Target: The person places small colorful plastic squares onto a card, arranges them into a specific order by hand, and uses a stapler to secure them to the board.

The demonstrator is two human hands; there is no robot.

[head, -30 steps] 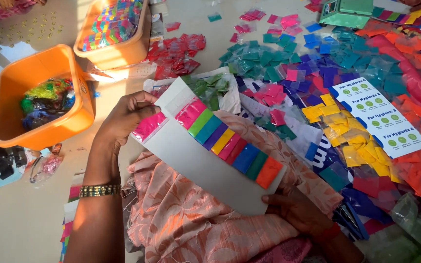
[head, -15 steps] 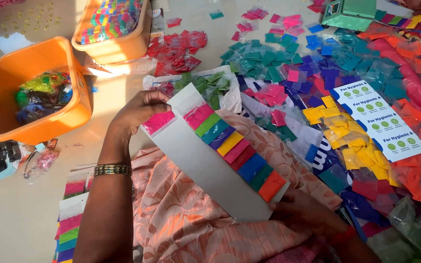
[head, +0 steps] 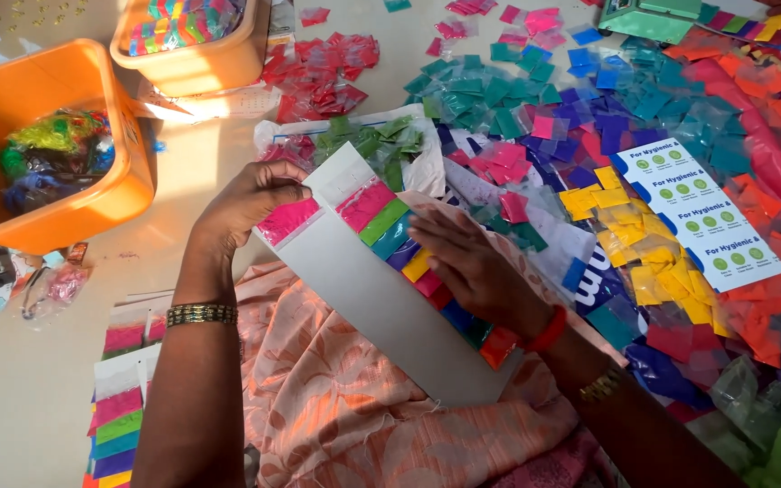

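Note:
A long white card [head: 381, 307] lies across my lap on peach patterned cloth [head: 354, 425]. A row of small coloured packets [head: 390, 230] runs along its upper edge: pink, green, teal, yellow and orange. My left hand [head: 246, 203] grips the card's far end, thumb on a pink packet [head: 286, 220]. My right hand [head: 472, 267] lies flat with fingers apart on the middle of the packet row, covering part of it.
Loose coloured packets [head: 644, 154] cover the floor to the right, with a white printed sheet [head: 698, 212] among them. An orange tub [head: 128, 163] sits at left, another tub [head: 192, 54] behind it. Finished packet cards [head: 119, 416] lie at lower left.
My right hand has come up from the card's lower end and now lies flat over the middle of the packet row. My left hand keeps its hold on the far end.

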